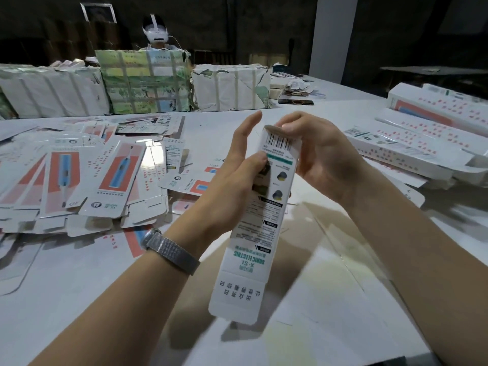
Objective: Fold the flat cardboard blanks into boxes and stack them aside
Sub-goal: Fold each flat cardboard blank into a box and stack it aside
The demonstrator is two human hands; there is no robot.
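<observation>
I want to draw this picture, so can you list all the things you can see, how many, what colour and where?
box being folded: one, white with green and black print, held up in the middle
flat blanks: a big heap, white with red and blue, on the left of the table
folded boxes: a stack, white with red marks, on the right
wrapped bundles: several, white and green, along the far edge
table: one, white
other person: one, white headset, behind the bundles
watch: one, silver, on the left wrist
left hand: thumb pressing on the box
right hand: fingers curled over the box's top end
</observation>
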